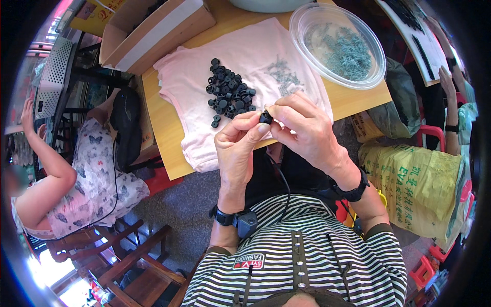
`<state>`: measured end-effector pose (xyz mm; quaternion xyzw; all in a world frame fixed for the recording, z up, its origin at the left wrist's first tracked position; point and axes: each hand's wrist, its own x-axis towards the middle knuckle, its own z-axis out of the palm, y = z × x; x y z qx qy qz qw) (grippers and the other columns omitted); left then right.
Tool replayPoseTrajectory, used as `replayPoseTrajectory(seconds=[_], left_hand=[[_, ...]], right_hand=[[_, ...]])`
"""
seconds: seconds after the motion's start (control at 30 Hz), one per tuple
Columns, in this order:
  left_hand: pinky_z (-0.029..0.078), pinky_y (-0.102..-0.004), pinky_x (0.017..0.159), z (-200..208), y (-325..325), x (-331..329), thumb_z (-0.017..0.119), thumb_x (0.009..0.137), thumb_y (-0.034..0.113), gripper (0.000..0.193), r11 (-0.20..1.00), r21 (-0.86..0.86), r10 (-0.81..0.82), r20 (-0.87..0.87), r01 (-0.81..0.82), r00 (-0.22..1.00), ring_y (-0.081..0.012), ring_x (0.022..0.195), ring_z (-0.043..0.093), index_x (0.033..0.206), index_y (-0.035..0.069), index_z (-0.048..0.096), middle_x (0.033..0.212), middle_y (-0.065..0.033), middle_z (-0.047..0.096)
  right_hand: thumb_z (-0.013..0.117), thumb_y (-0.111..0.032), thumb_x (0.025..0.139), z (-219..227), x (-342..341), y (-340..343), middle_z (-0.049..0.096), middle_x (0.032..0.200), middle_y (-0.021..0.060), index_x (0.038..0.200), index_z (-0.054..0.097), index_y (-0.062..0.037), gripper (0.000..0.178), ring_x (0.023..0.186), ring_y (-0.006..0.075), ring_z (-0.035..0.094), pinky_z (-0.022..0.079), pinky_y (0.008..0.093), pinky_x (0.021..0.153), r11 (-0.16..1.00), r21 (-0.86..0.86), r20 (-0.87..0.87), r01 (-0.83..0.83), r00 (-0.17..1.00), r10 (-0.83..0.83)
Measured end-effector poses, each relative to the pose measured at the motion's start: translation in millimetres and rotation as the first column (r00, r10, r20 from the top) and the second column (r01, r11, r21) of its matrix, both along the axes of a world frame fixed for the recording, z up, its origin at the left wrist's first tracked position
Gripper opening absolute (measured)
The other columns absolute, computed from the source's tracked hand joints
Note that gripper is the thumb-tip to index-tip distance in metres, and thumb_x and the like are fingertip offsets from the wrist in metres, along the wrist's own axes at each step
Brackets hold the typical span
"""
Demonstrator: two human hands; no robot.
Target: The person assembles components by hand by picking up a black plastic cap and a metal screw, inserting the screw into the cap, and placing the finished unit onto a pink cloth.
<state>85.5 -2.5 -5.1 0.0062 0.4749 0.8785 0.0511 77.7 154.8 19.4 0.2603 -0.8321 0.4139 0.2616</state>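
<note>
Between my two hands, over the near edge of the cloth, is a small rounded black plastic part (pixel 265 118). My left hand (pixel 239 137) pinches it between thumb and fingertips. My right hand (pixel 306 125) closes its fingertips at the part's upper right side; whether it also grips a tiny piece there is too small to tell. A pile of similar black parts (pixel 230 92) lies on the pale pink cloth (pixel 197 123), just beyond my left hand. Past my right hand, small thin greyish metal pieces (pixel 283 74) are scattered on the cloth.
A round clear plastic tub (pixel 378 56) of the same thin pieces stands at the table's far right. A cardboard box (pixel 158 38) sits at the far left of the wooden table (pixel 163 146). A yellow sack (pixel 409 184) stands at right. Other people sit left and right.
</note>
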Motion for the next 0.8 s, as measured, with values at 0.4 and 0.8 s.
replayPoseTrajectory(seconds=[0.4,0.8], left_hand=[[0.051,-0.0269,0.085,1.0,13.6,-5.7,0.072,0.079,-0.005,0.016,0.999,0.031,-0.023,-0.048,0.024,0.999,-0.0129,0.093,0.062,0.094,0.000,0.069,0.105,-0.0090,0.064],[0.048,-0.0294,0.092,13.3,22.6,-26.9,0.068,0.085,0.000,0.016,0.975,0.203,-0.089,-0.034,0.094,0.995,-0.0158,0.097,0.063,0.100,0.001,0.066,0.105,-0.0094,0.066]], right_hand=[[0.070,0.000,0.064,10.2,-6.0,14.0,0.054,0.082,0.0083,0.081,0.055,-0.0020,0.022,0.078,0.0254,0.055,0.048,0.0338,0.068,0.999,0.032,-0.026,-0.039,0.999,0.040],[0.070,0.001,0.068,31.2,-14.7,12.7,0.053,0.076,0.0076,0.083,0.057,-0.0018,0.019,0.069,0.0223,0.054,0.046,0.0322,0.062,0.995,-0.082,0.109,0.051,0.993,-0.042]])
